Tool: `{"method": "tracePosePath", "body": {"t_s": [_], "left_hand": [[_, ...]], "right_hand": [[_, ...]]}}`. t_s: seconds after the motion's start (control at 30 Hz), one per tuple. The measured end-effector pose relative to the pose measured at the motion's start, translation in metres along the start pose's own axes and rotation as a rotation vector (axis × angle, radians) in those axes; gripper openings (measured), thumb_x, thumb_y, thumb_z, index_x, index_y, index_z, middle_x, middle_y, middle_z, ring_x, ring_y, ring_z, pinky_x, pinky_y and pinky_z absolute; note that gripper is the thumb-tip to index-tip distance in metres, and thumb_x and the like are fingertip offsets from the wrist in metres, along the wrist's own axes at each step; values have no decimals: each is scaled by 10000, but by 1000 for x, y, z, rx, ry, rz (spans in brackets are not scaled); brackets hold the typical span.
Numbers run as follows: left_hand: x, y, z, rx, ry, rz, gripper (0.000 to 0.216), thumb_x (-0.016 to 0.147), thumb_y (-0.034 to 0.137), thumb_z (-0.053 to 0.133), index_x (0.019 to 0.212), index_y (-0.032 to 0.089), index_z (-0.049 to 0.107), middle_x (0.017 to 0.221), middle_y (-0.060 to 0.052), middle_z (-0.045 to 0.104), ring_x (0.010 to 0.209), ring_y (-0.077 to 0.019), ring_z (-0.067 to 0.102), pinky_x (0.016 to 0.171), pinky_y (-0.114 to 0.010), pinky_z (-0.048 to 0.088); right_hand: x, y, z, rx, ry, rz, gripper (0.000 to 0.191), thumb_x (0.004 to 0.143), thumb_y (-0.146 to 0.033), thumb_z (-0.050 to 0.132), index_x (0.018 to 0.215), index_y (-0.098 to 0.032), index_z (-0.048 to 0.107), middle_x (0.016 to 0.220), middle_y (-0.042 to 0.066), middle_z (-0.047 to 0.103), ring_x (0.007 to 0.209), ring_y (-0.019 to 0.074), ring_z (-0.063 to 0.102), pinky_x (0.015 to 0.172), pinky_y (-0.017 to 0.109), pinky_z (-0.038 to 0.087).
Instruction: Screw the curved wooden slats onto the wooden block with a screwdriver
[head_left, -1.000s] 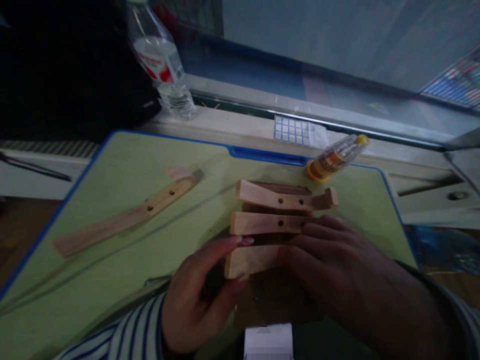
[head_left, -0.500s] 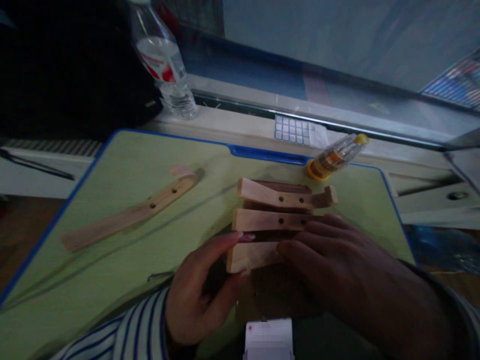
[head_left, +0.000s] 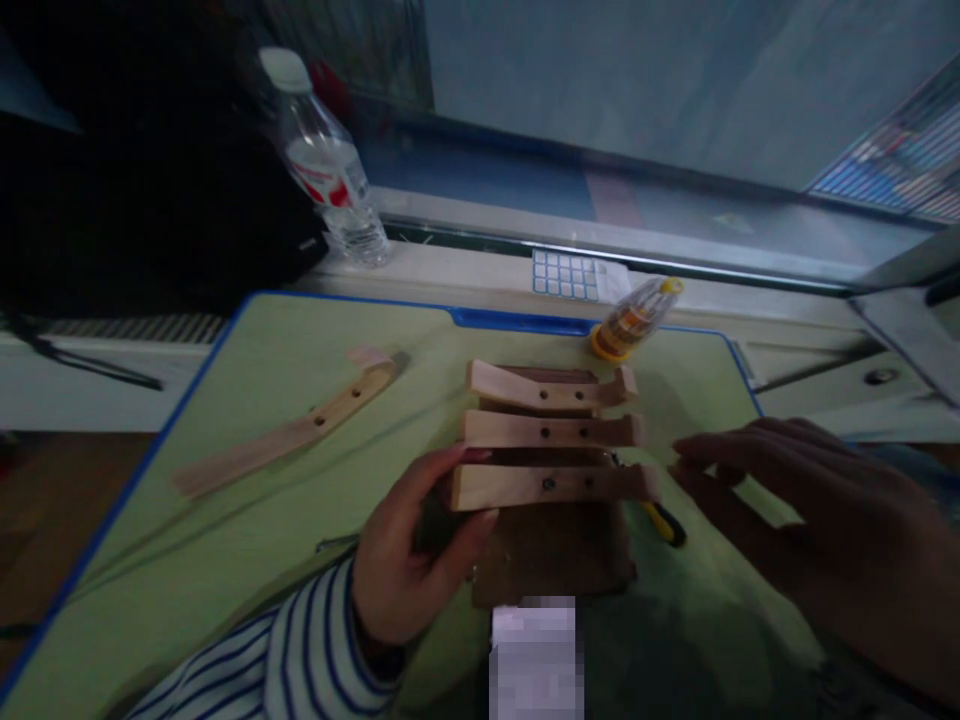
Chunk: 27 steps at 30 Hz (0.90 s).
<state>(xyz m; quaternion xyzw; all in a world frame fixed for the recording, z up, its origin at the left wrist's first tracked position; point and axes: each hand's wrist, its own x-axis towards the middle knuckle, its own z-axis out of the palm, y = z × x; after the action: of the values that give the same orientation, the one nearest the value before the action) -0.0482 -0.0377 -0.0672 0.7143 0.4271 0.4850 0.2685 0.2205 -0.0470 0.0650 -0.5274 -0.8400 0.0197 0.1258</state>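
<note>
My left hand (head_left: 420,545) grips the left end of the nearest wooden hook (head_left: 517,487) between thumb and fingers. A dark screw head shows in that hook's left hole; its right hole looks dark. Behind it lie a middle wooden hook (head_left: 510,428) and a far wooden hook (head_left: 510,383), side by side across a dark brown board (head_left: 551,550). My right hand (head_left: 810,520) hovers to the right, off the hooks, fingers stretched and nothing visible in them. A tool with a yellow and black handle (head_left: 664,524) lies partly hidden beyond the nearest hook's right end.
A loose wooden hook (head_left: 277,437) lies at the left on the green table (head_left: 300,340). A yellow-capped plastic container (head_left: 630,325) stands at the back edge. On the sill are a water bottle (head_left: 337,190) and a blue-and-white grid sheet (head_left: 564,275). A blurred pale object (head_left: 534,660) is at the front.
My right hand has let go of the nearest hook and moved away to the right, uncovering its holes and the yellow and black handle. My left hand keeps its grip. The view has shifted slightly.
</note>
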Motion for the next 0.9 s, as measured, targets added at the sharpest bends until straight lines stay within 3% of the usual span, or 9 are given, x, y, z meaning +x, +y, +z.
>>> {"method": "tracePosePath", "body": {"t_s": [0.17, 0.27, 0.4, 0.6, 0.73, 0.9], "left_hand": [[-1, -5, 1, 82, 54, -96, 553, 778, 195, 674, 1280, 219, 444, 1089, -68, 608, 924, -185, 627, 762, -297, 541], [-2, -6, 0, 113, 19, -152, 567, 780, 262, 685, 1280, 196, 427, 1082, -88, 586, 873, -187, 621, 724, -315, 539], [-5, -6, -1, 175, -80, -206, 580, 783, 354, 680, 1272, 175, 425, 961, -66, 589, 787, -186, 609, 713, -353, 534], [-11, -15, 5, 164, -171, -239, 540, 802, 397, 643, 1251, 166, 453, 1009, -86, 619, 854, -221, 617, 766, -407, 528], [-7, -18, 7, 104, -172, -230, 515, 802, 384, 644, 1237, 171, 469, 1091, -101, 627, 951, -239, 622, 827, -417, 519], [-4, -21, 8, 106, -177, -212, 500, 811, 394, 630, 1226, 157, 485, 1067, -108, 635, 920, -234, 625, 812, -422, 518]], "right_hand": [[-38, 17, 9, -11, 13, 231, 217, 912, -372, 516, 976, -208, 644, 856, 43, 719, 708, 183, 674, 641, 317, 523], [-55, 24, 24, 2, -34, 362, 277, 916, -401, 494, 1021, -195, 647, 885, 60, 722, 715, 186, 681, 636, 316, 543], [-67, 30, 55, 29, -172, 369, 314, 936, -387, 449, 1113, -178, 602, 980, 87, 710, 764, 184, 682, 674, 315, 538], [-76, 31, 98, -31, -148, 382, 347, 869, -492, 512, 1060, -225, 624, 946, 74, 686, 734, 223, 677, 601, 330, 503], [-77, 30, 108, -32, -132, 404, 312, 872, -457, 504, 1054, -235, 626, 958, 82, 670, 740, 239, 674, 577, 333, 484], [-78, 33, 109, 20, -89, 434, 262, 893, -427, 475, 974, -232, 630, 864, 55, 684, 709, 212, 673, 592, 319, 489]]}}
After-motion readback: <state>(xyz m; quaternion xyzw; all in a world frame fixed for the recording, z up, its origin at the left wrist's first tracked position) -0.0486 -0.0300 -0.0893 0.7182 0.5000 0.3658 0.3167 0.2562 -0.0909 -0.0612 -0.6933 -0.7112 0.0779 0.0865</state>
